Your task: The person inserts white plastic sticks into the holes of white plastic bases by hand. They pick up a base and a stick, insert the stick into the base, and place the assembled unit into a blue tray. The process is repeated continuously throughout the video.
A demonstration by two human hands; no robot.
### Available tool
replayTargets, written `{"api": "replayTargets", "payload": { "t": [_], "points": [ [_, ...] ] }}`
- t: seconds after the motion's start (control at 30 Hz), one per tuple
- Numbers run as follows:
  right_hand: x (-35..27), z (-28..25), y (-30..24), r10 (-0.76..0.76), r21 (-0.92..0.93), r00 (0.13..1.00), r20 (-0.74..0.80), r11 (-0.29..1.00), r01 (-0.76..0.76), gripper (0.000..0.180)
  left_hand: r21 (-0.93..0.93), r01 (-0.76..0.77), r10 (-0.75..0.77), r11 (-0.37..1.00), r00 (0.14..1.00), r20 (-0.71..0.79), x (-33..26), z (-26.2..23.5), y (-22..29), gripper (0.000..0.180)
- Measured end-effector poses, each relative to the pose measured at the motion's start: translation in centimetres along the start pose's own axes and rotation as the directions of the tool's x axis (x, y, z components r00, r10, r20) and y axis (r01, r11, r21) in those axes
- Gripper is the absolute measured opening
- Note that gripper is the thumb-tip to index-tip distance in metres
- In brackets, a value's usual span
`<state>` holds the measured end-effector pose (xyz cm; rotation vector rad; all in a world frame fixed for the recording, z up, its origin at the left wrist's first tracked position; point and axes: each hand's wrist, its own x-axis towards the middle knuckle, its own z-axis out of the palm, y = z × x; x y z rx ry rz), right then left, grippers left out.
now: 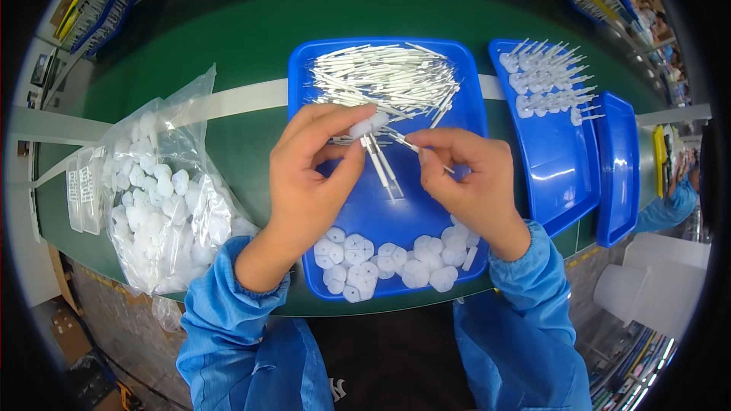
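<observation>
Landmark: blue tray (304,76) in the middle of the green desk (251,23). Both hands hover over its centre. Left hand (308,175) pinches a small white cap (367,125) between thumb and fingertips, with a few thin white sticks (381,164) hanging down from the same grip. Right hand (468,175) pinches one single stick (403,142) by its end, tip aimed at the cap, nearly touching. Far end of the tray: loose heap of white sticks (388,76). Near end: scattered white caps (381,259). Left of the tray: clear plastic bag (164,190) full of the same caps. Right of the tray: second blue tray (548,167) with finished pieces (544,80) laid in rows, sticks pointing right.
</observation>
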<state>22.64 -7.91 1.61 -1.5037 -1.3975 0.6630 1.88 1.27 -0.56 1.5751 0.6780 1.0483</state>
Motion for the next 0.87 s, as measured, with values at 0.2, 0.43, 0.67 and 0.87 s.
{"api": "replayTargets", "payload": {
  "t": [0.2, 0.43, 0.67, 0.87],
  "points": [
    [-0.18, 1.0, -0.65, -0.148, -0.14, 0.988, -0.037, 0.98, 0.141, 0.023, 0.097, -0.036, 0.033, 0.995, 0.999, 0.031, -0.06, -0.04, -0.17, 0.043],
    [-0.08, 0.74, 0.02, -0.113, -0.122, 0.992, -0.047, 0.987, 0.107, 0.02, 0.034, -0.02, 0.02, 0.999, 1.0, 0.006, 0.1, 0.18, -0.17, 0.045],
    [0.06, 0.62, 0.02, -0.03, -0.164, 0.999, 0.028, 0.986, 0.034, 0.014, 0.104, 0.023, -0.028, 0.994, 0.999, 0.046, -0.27, 0.6, -0.41, 0.04],
    [-0.25, 0.95, -0.2, -0.01, -0.14, 1.0, -0.018, 0.99, 0.008, 0.014, 0.307, -0.101, 0.089, 0.946, 0.995, 0.054, -0.15, 0.74, -0.07, 0.041]
  ]
}}
